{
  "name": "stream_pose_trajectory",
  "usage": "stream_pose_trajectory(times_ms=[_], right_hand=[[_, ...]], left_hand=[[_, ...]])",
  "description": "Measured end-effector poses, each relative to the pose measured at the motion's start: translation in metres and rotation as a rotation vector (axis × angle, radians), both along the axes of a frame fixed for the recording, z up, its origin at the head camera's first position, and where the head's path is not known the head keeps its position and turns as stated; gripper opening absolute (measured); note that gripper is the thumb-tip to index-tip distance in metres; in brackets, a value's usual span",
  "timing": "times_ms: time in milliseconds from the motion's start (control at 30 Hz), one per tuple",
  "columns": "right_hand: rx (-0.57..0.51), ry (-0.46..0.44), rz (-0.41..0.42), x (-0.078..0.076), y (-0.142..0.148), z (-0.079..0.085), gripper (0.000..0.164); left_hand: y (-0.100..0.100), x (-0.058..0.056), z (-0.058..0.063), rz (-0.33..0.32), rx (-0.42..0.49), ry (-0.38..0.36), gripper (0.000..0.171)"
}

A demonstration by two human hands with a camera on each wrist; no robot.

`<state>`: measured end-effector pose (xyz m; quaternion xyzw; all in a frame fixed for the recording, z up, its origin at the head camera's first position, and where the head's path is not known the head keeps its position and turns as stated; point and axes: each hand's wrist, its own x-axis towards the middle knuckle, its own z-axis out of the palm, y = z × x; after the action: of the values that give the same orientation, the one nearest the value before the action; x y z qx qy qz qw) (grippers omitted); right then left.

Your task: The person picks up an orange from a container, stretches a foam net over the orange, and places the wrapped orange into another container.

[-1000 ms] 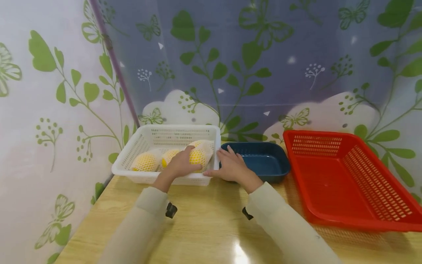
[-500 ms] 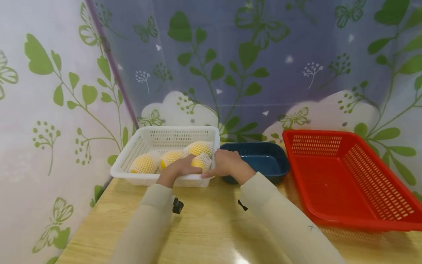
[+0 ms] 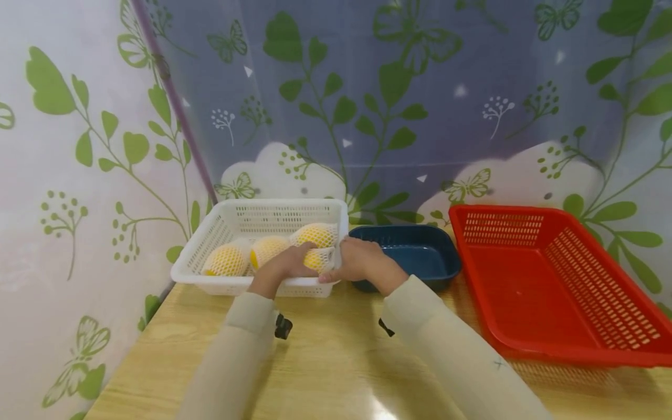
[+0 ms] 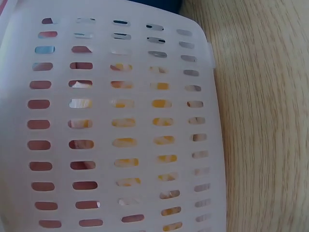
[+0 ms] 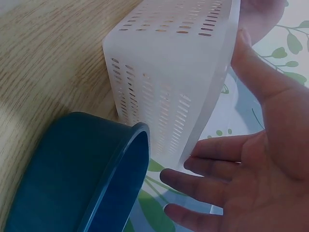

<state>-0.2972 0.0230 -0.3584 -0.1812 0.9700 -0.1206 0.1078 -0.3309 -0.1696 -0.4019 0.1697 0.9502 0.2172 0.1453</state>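
A white plastic basket [image 3: 262,281] with slotted walls holds several yellow fruits in white foam nets. My left hand [image 3: 286,265] reaches over its front rim, thumb and forefinger around a netted fruit [image 3: 317,259] in the front right corner; its other fingers are hidden. Behind that corner lies another netted fruit [image 3: 315,235], with a third [image 3: 268,251] left of it and one more [image 3: 227,261] farther left. My right hand [image 3: 364,262] rests at the basket's right front corner, thumb on the rim. The right wrist view shows its fingers [image 5: 207,186] spread and fairly straight along the rim.
Right beside the basket stands a dark blue basin [image 3: 420,262]. A large red basket [image 3: 525,303] is farther right. All stand on a wooden table [image 3: 336,361] against a patterned curtain [image 3: 420,128].
The netted fruit under my left hand has sunk lower in the corner, uncovering the fruit behind it. My right hand's fingers have drawn in closer to the basket's right rim.
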Motion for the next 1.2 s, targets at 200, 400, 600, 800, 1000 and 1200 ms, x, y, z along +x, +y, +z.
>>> stream_pose_trajectory(times_ms=[200, 400, 600, 800, 1000, 1200], right_hand=[[0.000, 0.006, 0.001, 0.003, -0.001, 0.000, 0.086], [0.043, 0.018, 0.000, 0.003, -0.002, 0.002, 0.088], [0.081, 0.018, -0.002, 0.005, -0.001, 0.004, 0.086], [0.080, 0.019, -0.007, 0.005, 0.001, 0.008, 0.081], [0.044, 0.008, -0.038, 0.009, 0.004, -0.003, 0.089], [-0.025, -0.008, -0.051, 0.010, 0.013, -0.013, 0.100]], left_hand=[[-0.002, 0.003, -0.001, -0.024, 0.009, -0.005, 0.076], [0.004, 0.005, 0.000, 0.036, 0.070, 0.039, 0.065], [0.007, 0.005, -0.001, 0.135, 0.114, 0.157, 0.060], [0.011, 0.007, 0.004, 0.180, 0.074, 0.328, 0.060], [0.014, 0.019, 0.001, 0.177, 0.000, 0.592, 0.050], [0.013, 0.019, -0.001, 0.148, 0.034, 0.732, 0.045]])
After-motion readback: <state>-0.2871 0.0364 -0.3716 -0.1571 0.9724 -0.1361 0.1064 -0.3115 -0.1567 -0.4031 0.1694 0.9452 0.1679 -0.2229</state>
